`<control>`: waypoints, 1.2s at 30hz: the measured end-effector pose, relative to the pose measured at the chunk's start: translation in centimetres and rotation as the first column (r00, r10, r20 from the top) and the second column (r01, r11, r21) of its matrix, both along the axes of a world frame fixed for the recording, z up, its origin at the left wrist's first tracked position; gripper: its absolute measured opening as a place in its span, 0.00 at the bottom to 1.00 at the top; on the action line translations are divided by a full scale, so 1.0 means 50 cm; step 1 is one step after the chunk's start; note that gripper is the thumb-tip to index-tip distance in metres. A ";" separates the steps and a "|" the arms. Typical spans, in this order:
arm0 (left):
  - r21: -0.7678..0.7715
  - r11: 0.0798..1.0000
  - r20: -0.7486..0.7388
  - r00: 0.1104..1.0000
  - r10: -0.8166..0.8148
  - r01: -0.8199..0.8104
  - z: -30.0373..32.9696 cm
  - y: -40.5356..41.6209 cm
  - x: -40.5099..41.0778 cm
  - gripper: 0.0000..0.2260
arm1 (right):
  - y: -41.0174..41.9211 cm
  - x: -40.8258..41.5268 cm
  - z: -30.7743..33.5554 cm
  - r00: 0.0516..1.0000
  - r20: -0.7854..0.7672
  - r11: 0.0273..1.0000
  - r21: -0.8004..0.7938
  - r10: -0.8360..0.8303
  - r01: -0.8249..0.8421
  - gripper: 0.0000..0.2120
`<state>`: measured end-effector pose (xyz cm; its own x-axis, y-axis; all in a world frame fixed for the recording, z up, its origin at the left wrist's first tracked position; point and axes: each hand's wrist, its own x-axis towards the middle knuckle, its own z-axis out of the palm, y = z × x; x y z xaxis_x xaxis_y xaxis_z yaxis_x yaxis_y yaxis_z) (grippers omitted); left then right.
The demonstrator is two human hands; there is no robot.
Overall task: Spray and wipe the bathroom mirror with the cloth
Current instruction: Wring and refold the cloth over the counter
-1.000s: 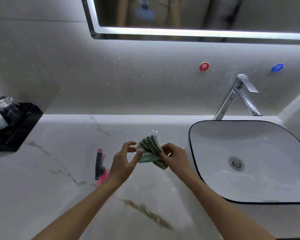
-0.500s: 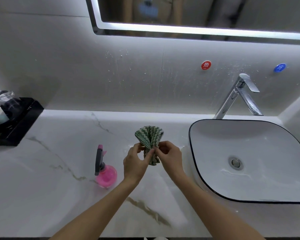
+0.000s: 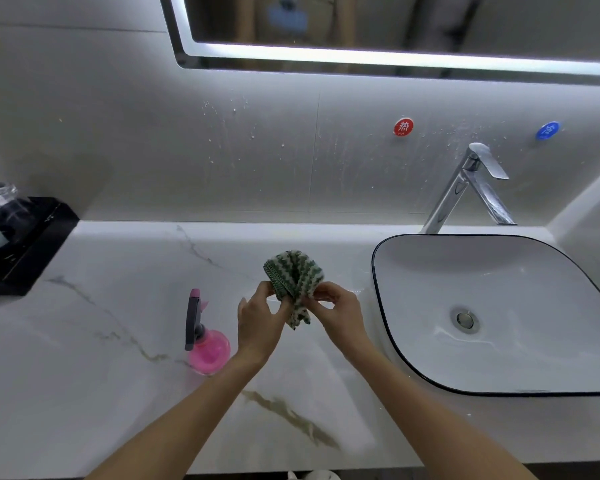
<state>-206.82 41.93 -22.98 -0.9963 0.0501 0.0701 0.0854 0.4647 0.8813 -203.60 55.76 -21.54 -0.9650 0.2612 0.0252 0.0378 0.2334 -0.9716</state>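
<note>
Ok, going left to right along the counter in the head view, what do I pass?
Black tray → pink spray bottle → left hand → green-and-white cloth → right hand → sink basin. Both hands pinch the cloth.

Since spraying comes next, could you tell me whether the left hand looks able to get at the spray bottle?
Probably yes: the bottle stands upright beside the left hand with nothing between them, but that hand first has to release the cloth.

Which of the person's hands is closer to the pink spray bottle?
Left. The left hand pinches the cloth just right of the pink spray bottle, not touching it. The right hand holds the cloth's other side, nearer the sink.
</note>
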 end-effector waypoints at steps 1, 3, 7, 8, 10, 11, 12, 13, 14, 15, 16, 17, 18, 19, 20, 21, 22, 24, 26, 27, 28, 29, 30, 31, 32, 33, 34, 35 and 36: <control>-0.019 1.000 -0.009 1.000 0.005 -0.005 0.001 -0.003 0.000 0.10 | 0.002 0.000 0.002 1.000 0.000 1.000 -0.006 -0.006 0.006 0.04; -0.059 0.998 -0.032 0.999 0.016 -0.018 0.004 -0.010 -0.001 0.11 | 0.007 0.000 0.004 1.000 0.001 1.000 -0.021 -0.021 0.021 0.05; -0.040 0.999 -0.021 1.000 -0.018 0.017 0.004 -0.019 0.000 0.11 | 0.013 -0.001 0.003 1.000 0.002 0.999 -0.041 -0.021 0.021 0.05; -0.018 0.999 0.001 0.999 -0.044 0.044 0.006 -0.017 0.003 0.11 | 0.013 -0.002 0.001 1.000 0.004 0.999 -0.047 -0.009 0.009 0.04; 0.033 0.997 0.044 0.997 -0.069 0.068 0.012 -0.009 0.009 0.12 | 0.011 0.000 0.000 0.999 0.005 0.997 -0.071 0.033 -0.033 0.04; 0.059 0.997 0.062 0.996 -0.059 0.056 0.016 -0.005 0.011 0.12 | 0.009 0.001 -0.001 0.998 0.002 0.995 -0.085 0.058 -0.057 0.04; 0.081 0.996 0.080 0.996 -0.043 0.036 0.019 -0.002 0.010 0.12 | 0.008 0.002 -0.001 0.997 -0.003 0.992 -0.096 0.079 -0.079 0.04; 0.099 0.995 0.095 0.995 -0.027 0.017 0.019 -0.001 0.007 0.12 | 0.008 0.003 -0.002 0.995 -0.005 0.990 -0.104 0.096 -0.096 0.04; 0.107 0.994 0.102 0.995 -0.017 0.006 0.018 -0.003 0.004 0.12 | 0.008 0.004 -0.003 0.994 -0.006 0.988 -0.108 0.107 -0.107 0.04; 0.104 0.995 0.098 0.995 -0.015 0.005 0.015 -0.006 0.000 0.12 | 0.010 0.005 -0.004 0.994 -0.007 0.988 -0.109 0.113 -0.113 0.04; 0.095 0.995 0.090 0.996 -0.023 0.014 0.013 -0.010 -0.003 0.12 | 0.012 0.006 -0.005 0.993 -0.006 0.988 -0.107 0.115 -0.115 0.05; 0.083 0.996 0.082 0.996 -0.033 0.026 0.012 -0.015 -0.006 0.12 | 0.015 0.006 -0.005 0.994 -0.002 0.988 -0.105 0.112 -0.112 0.06; 0.070 0.997 0.074 0.996 -0.041 0.036 0.013 -0.021 -0.009 0.12 | 0.020 0.006 -0.005 0.995 0.002 0.990 -0.101 0.103 -0.102 0.07; 0.059 0.997 0.064 0.997 -0.047 0.043 0.016 -0.028 -0.012 0.11 | 0.026 0.005 -0.004 0.996 0.005 0.992 -0.091 0.089 -0.088 0.07; 0.051 0.997 0.054 0.997 -0.053 0.050 0.019 -0.036 -0.016 0.10 | 0.036 0.004 -0.004 0.998 0.009 0.995 -0.072 0.070 -0.069 0.07; 0.045 0.997 0.044 0.997 -0.059 0.057 0.021 -0.045 -0.022 0.08 | 0.047 0.002 -0.002 0.998 0.013 0.997 -0.051 0.054 -0.053 0.07; 0.030 0.997 0.029 0.997 -0.071 0.070 0.023 -0.054 -0.027 0.06 | 0.060 0.000 -0.002 0.999 0.018 0.999 -0.029 0.047 -0.046 0.06; -0.052 0.991 -0.016 0.992 -0.125 0.124 0.026 -0.068 -0.036 0.06 | 0.085 -0.001 0.001 0.997 0.027 0.997 0.027 0.071 -0.072 0.09; -0.132 0.975 -0.084 0.978 -0.189 0.177 0.028 -0.076 -0.042 0.07 | 0.107 -0.002 0.005 0.994 0.029 0.990 0.088 0.103 -0.106 0.13; -0.159 0.967 -0.121 0.968 -0.220 0.200 0.031 -0.078 -0.044 0.08 | 0.116 -0.003 0.007 0.994 0.026 0.987 0.120 0.109 -0.111 0.13; -0.181 0.957 -0.155 0.955 -0.254 0.225 0.033 -0.079 -0.046 0.08 | 0.124 -0.003 0.008 0.993 0.019 0.982 0.148 0.112 -0.114 0.12; -0.207 0.945 -0.191 0.937 -0.292 0.252 0.034 -0.080 -0.049 0.08 | 0.129 -0.003 0.009 0.993 0.010 0.978 0.173 0.115 -0.115 0.10; -0.237 0.932 -0.230 0.916 -0.329 0.276 0.032 -0.081 -0.051 0.08 | 0.132 -0.003 0.011 0.993 -0.005 0.974 0.196 0.117 -0.113 0.09; -0.264 0.919 -0.264 0.895 -0.360 0.292 0.028 -0.083 -0.053 0.08 | 0.134 -0.003 0.011 0.993 -0.023 0.969 0.224 0.116 -0.108 0.09; -0.286 0.910 -0.287 0.879 -0.381 0.301 0.022 -0.085 -0.054 0.08 | 0.134 -0.001 0.009 0.992 -0.044 0.961 0.259 0.117 -0.101 0.09; -0.307 0.901 -0.297 0.868 -0.398 0.308 0.015 -0.087 -0.053 0.09 | 0.130 0.000 0.007 0.991 -0.052 0.948 0.304 0.120 -0.099 0.10; -0.336 0.889 -0.302 0.858 -0.415 0.312 0.008 -0.089 -0.051 0.11 | 0.126 0.001 0.003 0.991 -0.052 0.933 0.347 0.126 -0.100 0.11; -0.371 0.876 -0.304 0.851 -0.429 0.309 0.000 -0.090 -0.047 0.12 | 0.120 0.002 -0.003 0.991 -0.040 0.919 0.379 0.130 -0.106 0.12; -0.405 0.863 -0.303 0.846 -0.439 0.302 -0.010 -0.092 -0.044 0.14 | 0.114 0.003 -0.011 0.992 -0.026 0.912 0.396 0.126 -0.106 0.13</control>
<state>-209.03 37.34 -23.49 -0.7972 0.4978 0.3416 0.5994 0.5852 0.5461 -203.48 61.45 -22.09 -0.9827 0.1066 0.1512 -0.0584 0.5967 -0.8004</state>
